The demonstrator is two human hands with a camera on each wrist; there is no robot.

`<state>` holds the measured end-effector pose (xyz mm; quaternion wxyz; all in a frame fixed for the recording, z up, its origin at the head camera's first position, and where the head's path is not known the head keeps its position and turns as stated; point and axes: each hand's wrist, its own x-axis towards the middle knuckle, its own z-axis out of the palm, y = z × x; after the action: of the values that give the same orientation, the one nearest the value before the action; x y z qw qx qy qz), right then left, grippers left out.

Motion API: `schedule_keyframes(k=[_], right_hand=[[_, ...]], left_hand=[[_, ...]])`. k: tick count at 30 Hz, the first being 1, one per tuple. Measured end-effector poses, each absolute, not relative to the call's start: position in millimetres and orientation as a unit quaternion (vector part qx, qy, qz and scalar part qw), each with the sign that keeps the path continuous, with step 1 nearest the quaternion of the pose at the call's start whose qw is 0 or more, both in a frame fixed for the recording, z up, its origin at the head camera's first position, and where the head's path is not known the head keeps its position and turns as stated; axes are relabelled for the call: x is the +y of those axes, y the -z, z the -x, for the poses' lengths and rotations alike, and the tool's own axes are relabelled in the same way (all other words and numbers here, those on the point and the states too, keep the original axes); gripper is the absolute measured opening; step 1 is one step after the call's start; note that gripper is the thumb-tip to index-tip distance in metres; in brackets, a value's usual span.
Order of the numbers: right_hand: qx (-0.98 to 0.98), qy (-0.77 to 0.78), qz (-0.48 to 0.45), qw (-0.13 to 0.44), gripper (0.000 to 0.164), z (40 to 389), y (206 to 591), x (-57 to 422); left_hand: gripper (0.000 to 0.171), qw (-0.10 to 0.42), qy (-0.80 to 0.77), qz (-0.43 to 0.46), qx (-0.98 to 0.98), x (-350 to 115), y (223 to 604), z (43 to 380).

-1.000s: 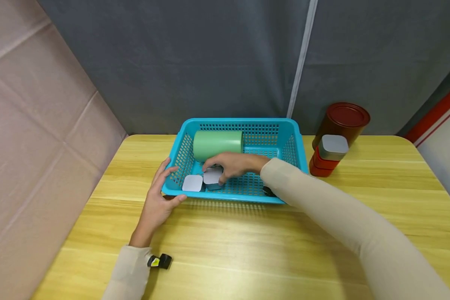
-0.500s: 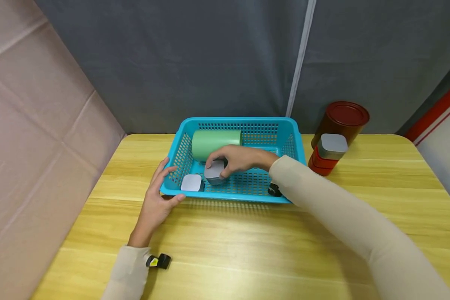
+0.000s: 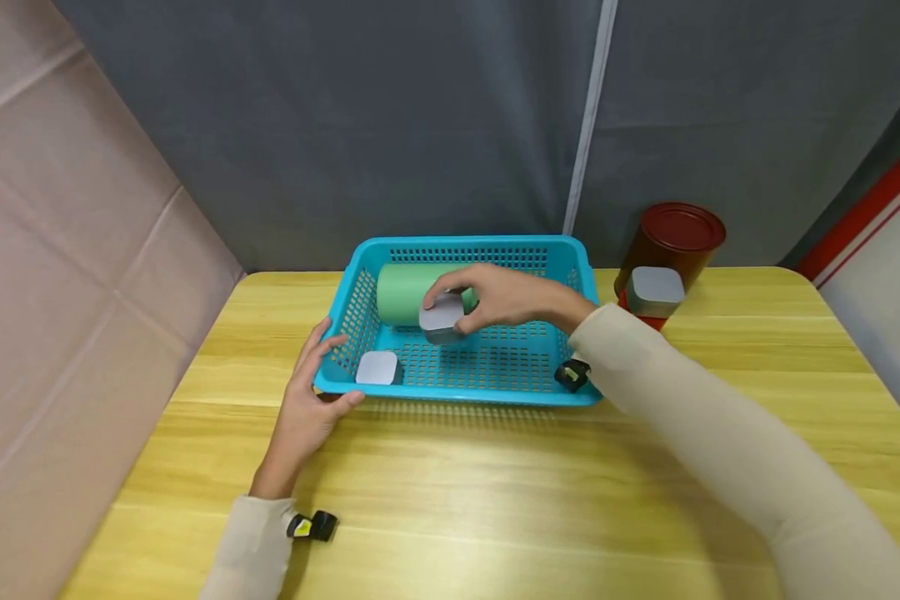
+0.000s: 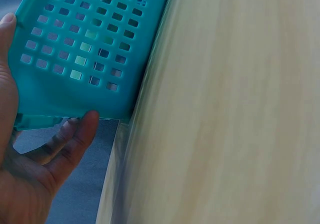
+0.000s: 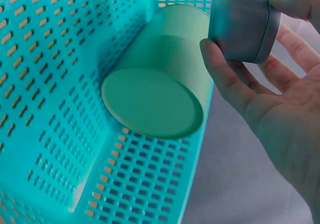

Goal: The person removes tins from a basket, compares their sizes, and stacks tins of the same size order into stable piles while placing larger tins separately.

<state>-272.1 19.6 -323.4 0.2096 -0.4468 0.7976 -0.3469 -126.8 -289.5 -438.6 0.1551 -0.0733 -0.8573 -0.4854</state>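
My right hand (image 3: 506,296) pinches a small silver-grey square tin (image 3: 441,317) with rounded corners between thumb and fingers. It is raised inside the blue plastic basket (image 3: 450,393), in front of the green cylindrical canister (image 3: 405,293), which lies on its side. In the right wrist view the tin (image 5: 240,24) hangs beside the canister (image 5: 155,104). A second square tin (image 3: 378,367) sits in the basket's front left corner. My left hand (image 3: 303,421) rests against that corner, fingers extended along the left rim and thumb at the front; the left wrist view shows its fingers (image 4: 75,144) touching the basket.
Right of the basket stands a dark red round canister (image 3: 678,237). In front of it is a silver-topped tin (image 3: 656,287) with red beneath, partly hidden by the right sleeve. The wooden table (image 3: 450,492) meets a grey curtain (image 3: 390,125) at the back.
The right hand has lifted the square tin from beside the other one, moving it back and to the right. The left hand stays at the basket's corner. The view shifts slightly.
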Motion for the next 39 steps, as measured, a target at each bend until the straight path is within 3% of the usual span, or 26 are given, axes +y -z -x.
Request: schedule_keyframes(k=[9,28,39], right_hand=[[0.789,0.406,0.415,0.202,0.043,264.1,308.7,58.2],[0.847,0.394,0.351,0.068,0.048,246.3,293.9,178.1],[0.841,0.437,0.318,0.032,0.048,245.7,309.6,225.4]], left_hand=[[0.074,0.156,0.484,0.071,-0.858,-289.0,438.2,126.9],[0.075,0.155,0.49,0.072,-0.855,-289.1,438.6,126.3],[0.074,0.154,0.489,0.073,-0.855,-289.6,439.7,127.7]])
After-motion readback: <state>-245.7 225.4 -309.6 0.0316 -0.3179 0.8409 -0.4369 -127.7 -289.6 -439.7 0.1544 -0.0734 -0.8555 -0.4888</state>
